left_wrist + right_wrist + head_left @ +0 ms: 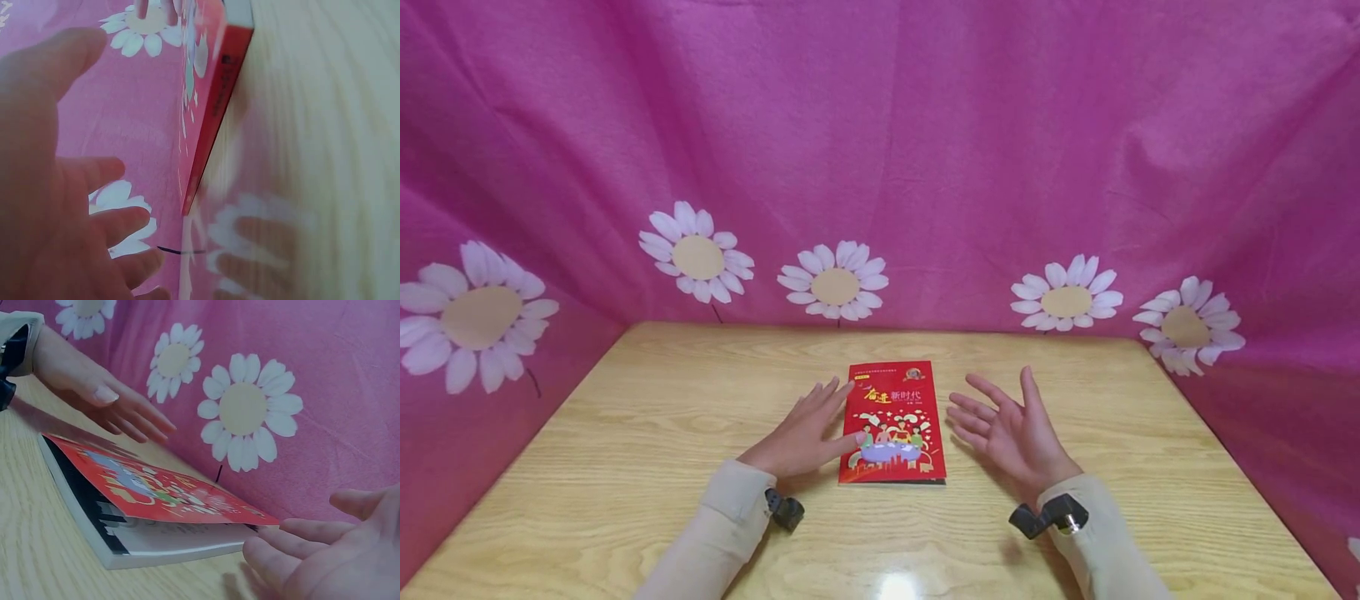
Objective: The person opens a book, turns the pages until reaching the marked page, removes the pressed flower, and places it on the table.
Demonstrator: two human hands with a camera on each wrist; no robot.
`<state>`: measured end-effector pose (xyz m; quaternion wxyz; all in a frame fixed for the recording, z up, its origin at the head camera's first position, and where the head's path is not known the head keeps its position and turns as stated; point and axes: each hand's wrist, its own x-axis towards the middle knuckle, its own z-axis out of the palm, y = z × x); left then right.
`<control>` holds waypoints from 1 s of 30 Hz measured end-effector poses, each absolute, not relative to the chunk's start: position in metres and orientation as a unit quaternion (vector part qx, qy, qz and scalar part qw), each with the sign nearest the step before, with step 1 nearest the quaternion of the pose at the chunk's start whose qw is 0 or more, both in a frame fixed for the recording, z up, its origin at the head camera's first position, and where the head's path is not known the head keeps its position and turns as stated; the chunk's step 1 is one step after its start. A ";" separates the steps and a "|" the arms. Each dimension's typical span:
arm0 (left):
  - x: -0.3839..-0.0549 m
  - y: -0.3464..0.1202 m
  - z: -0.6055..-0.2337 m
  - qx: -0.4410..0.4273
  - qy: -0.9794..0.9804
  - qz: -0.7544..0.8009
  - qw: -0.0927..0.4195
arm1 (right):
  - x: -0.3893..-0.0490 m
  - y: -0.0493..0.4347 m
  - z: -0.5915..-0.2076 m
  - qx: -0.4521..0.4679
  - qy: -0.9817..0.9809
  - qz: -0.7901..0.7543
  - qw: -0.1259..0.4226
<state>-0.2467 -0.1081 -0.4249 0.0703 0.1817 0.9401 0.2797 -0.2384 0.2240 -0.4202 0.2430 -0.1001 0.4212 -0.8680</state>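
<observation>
A red paperback book (895,425) with printed figures and yellow and white lettering lies on the wooden table, its spine toward my left hand. In the right wrist view the book's front cover (169,487) stands slightly raised off the pages along the right side. My left hand (808,429), palm down with fingers spread, hovers beside the spine, its thumb overlapping the cover in the head view. To the right of the book, my right hand (1011,429) is held with the palm turned up and inward, fingers extended and holding nothing.
The light wooden table (625,467) reaches back to a pink curtain (925,167) printed with white daisies, which also hangs along both sides. A dark wrist camera (785,510) is strapped at the left cuff, another camera (1048,515) at the right.
</observation>
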 end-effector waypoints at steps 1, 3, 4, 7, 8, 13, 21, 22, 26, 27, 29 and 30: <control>-0.247 -0.108 -0.425 0.179 0.942 0.277 0.071 | -0.239 0.223 -0.420 -0.102 0.420 -0.868 0.244; -0.247 -0.107 -0.426 0.176 0.943 0.272 0.073 | -0.238 0.222 -0.421 -0.101 0.415 -0.870 0.247; -0.247 -0.107 -0.426 0.176 0.944 0.268 0.074 | -0.238 0.221 -0.421 -0.100 0.413 -0.870 0.248; -0.247 -0.106 -0.427 0.177 0.947 0.256 0.076 | -0.238 0.220 -0.422 -0.094 0.409 -0.872 0.252; -0.246 -0.106 -0.427 0.176 0.948 0.253 0.079 | -0.237 0.219 -0.422 -0.091 0.407 -0.872 0.254; -0.245 -0.107 -0.427 0.165 0.951 0.242 0.096 | -0.237 0.217 -0.423 -0.087 0.408 -0.871 0.261; -0.244 -0.111 -0.426 0.160 0.954 0.227 0.110 | -0.237 0.216 -0.424 -0.081 0.412 -0.867 0.268; -0.244 -0.112 -0.426 0.163 0.953 0.229 0.111 | -0.237 0.216 -0.424 -0.080 0.413 -0.866 0.269; -0.244 -0.117 -0.426 0.176 0.949 0.236 0.116 | -0.238 0.216 -0.426 -0.080 0.415 -0.864 0.273; -0.244 -0.117 -0.426 0.178 0.948 0.237 0.116 | -0.238 0.216 -0.426 -0.080 0.415 -0.864 0.273; -0.245 -0.119 -0.426 0.181 0.948 0.235 0.117 | -0.239 0.216 -0.427 -0.083 0.413 -0.864 0.275; -0.245 -0.119 -0.426 0.181 0.948 0.234 0.117 | -0.239 0.216 -0.428 -0.085 0.412 -0.864 0.275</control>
